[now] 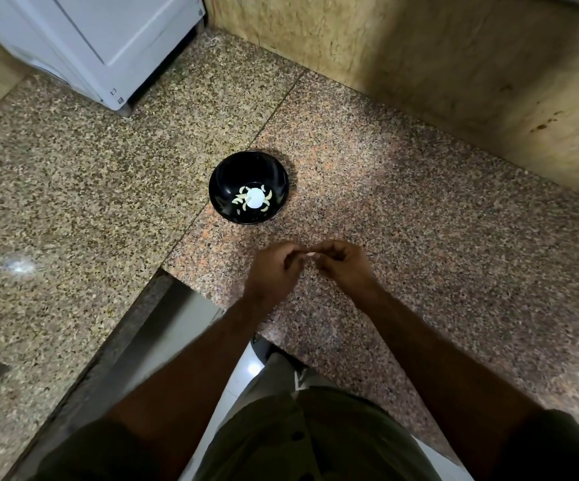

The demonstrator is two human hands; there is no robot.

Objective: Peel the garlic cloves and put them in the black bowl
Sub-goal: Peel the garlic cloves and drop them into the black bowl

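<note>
Currently peeling | left hand point(274, 269) and right hand point(342, 263) are pinching garlic clove point(310, 254) between fingertips, black bowl point(222, 175) lying beyond them | risk: slick clove slipping onto counter point(420, 220)

"What's the bench made of?"

"My speckled pink-and-brown granite bench point(402, 203) is polished stone, smooth with a dull sheen. The round black bowl point(225, 189) looks glossy, like glazed ceramic or plastic."

"And behind it?"

"A mottled tan stone wall point(420, 46), matt. The white appliance point(107, 36) is smooth painted metal or plastic."
</note>
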